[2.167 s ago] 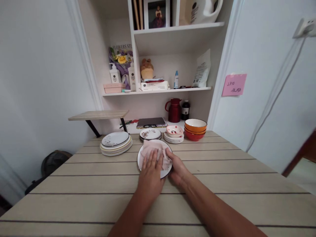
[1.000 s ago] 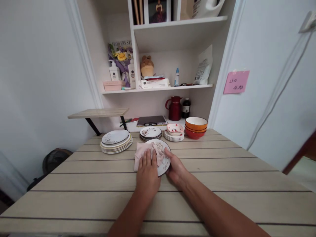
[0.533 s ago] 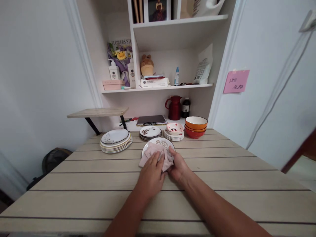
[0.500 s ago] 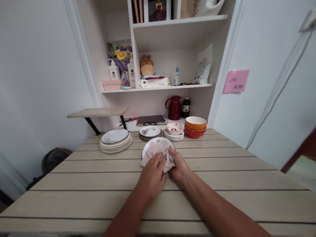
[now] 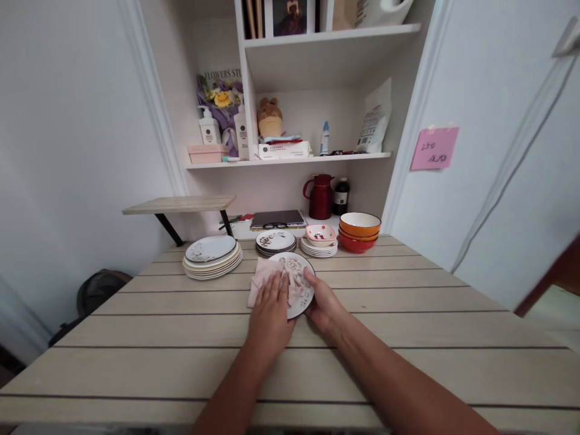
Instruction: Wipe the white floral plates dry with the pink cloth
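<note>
A white plate (image 5: 302, 302) with a dark rim and a brown flower pattern is tilted toward me above the front-middle of the table. My right hand (image 5: 324, 301) grips its right edge, thumb on top and the other fingers hidden beneath. Over the plate's left part lies a pale pink cloth (image 5: 259, 280). My left hand (image 5: 270, 308) holds the cloth against the plate, fingers long and pressed together on it; its thumb is low by the plate's near edge.
Behind stand a stack of larger plates (image 5: 212, 266), a stack of dark-rimmed plates (image 5: 275, 241), small white dishes (image 5: 319, 249) under a pink-patterned bowl (image 5: 321, 234), and orange and red bowls (image 5: 360, 232). A low wooden riser (image 5: 181, 205) is at the back left, a red jug (image 5: 321, 199) at the back.
My left hand has slid the cloth leftward across the plate, so more of the flower pattern shows on the right. My right hand still grips the edge, with the plate tilted more.
</note>
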Motion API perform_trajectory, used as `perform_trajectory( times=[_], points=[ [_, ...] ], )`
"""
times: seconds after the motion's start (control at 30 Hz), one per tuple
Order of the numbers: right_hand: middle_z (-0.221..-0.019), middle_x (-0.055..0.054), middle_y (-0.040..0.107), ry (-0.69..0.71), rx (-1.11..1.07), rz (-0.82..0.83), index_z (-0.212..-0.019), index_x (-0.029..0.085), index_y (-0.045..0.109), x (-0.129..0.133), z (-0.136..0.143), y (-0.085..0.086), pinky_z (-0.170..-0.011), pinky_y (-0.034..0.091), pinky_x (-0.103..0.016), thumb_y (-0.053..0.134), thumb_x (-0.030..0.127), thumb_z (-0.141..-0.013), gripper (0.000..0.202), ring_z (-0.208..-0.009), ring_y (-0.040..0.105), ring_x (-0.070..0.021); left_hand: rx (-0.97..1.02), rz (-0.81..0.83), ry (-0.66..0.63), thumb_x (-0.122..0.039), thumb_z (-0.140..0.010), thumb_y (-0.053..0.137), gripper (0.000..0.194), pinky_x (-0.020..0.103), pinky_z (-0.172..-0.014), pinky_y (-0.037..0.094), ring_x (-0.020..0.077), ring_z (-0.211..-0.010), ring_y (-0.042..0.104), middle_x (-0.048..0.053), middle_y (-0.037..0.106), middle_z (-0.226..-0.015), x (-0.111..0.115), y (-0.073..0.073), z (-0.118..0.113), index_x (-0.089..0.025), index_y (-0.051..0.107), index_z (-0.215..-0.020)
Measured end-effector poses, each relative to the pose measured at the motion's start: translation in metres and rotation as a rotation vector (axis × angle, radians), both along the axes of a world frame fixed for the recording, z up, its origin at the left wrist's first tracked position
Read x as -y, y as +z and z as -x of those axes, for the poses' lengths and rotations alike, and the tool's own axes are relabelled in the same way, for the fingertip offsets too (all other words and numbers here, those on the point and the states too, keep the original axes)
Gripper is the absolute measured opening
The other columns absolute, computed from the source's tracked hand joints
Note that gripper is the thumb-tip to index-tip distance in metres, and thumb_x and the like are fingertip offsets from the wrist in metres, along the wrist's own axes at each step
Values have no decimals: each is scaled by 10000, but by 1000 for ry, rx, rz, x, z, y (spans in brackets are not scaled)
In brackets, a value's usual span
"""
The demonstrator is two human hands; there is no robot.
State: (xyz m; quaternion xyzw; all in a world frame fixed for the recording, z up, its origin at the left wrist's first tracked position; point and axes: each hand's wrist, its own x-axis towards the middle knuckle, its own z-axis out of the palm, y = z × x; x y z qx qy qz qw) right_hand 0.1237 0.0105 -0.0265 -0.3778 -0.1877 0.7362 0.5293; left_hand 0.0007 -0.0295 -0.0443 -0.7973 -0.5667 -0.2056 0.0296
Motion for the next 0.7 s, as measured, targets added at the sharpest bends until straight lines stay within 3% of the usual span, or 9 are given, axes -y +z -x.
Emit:
perform_trajectory(
  times=[0.1, 0.3, 0.5, 0.7],
  points=[
    [-853, -58, 755, -19, 10, 21, -1045, 162, 665, 3, 0, 5, -731, 543, -317, 566, 385, -857, 308, -719, 692, -173, 19, 16, 6, -178, -750, 574, 837, 456, -1156, 205, 264, -1428, 142, 122, 213, -1545, -2, -1, 2, -135, 164, -1479],
    [-851, -53, 752, -35, -33, 14, -1058, 146, 651, 2, -3, 5, -768, 532, -303, 541, 368, -872, 311, -710, 689, -162, 87, -9, -176, -194, -772, 561, 755, 467, -1149, 227, 258, -1422, 178, 117, 238, -1539, -5, -4, 7, -169, 244, -1457],
    [-846, -111, 746, 117, -121, -17, -1054, 82, 636, 1, -5, 2, -869, 512, -369, 480, 424, -890, 410, -803, 704, -217, 98, 24, -355, -267, -772, 619, 794, 461, -1150, 237, 248, -1417, 195, 101, 241, -1540, 2, 2, 1, -208, 233, -1463],
    [-888, -139, 744, 190, -120, -51, -1046, 74, 641, 2, -5, 2, -885, 508, -390, 465, 439, -894, 433, -836, 707, -236, 60, -19, -355, -246, -781, 604, 815, 465, -1155, 220, 232, -1427, 163, 61, 206, -1555, 2, -1, 4, -260, 178, -1476]
  ],
)
